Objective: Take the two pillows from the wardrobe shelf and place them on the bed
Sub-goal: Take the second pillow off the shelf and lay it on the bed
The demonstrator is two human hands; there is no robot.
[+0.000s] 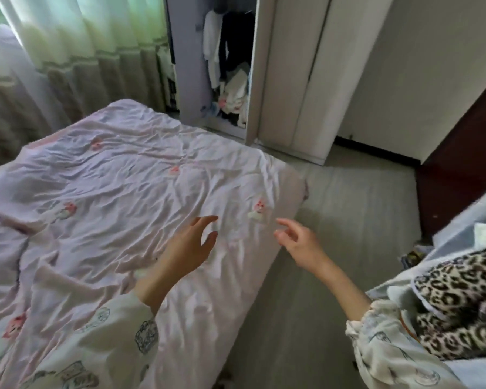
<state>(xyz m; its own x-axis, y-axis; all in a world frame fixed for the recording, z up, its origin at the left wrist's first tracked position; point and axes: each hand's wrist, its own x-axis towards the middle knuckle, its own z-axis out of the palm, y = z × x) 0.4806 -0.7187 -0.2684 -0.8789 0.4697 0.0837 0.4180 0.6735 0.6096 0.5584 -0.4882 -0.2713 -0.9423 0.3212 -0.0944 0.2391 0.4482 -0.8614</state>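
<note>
Indoors, a person's two bare hands reach forward over the corner of a bed [124,175] covered with a crumpled pale lilac quilt printed with small pink and white cartoon figures. Left hand [190,245] hovers above the quilt with fingers spread apart and nothing held; right hand [299,240] hangs just past the bed's edge over the pale grey wood-look floor [348,197], its fingers loosely curled and apart, the grip likewise empty. Both wrists emerge from cream sleeves [115,332] patterned with grey outline drawings. Beyond the bed's far corner stands a tall white wardrobe [286,80] with one door open, showing hanging white and dark garments [225,43] above a jumbled heap of light-coloured clothes [235,99] at its bottom; the two pillows named in the task cannot be made out in the open section, and none lies on the bed. At left, sheer pale green and grey curtains [76,46] hang beside the bed with daylight behind them. At right, a dark brown wooden door [460,164] stands near a pale blue cloth, on which rests a leopard-print fabric item [460,304] beside the right sleeve.
</note>
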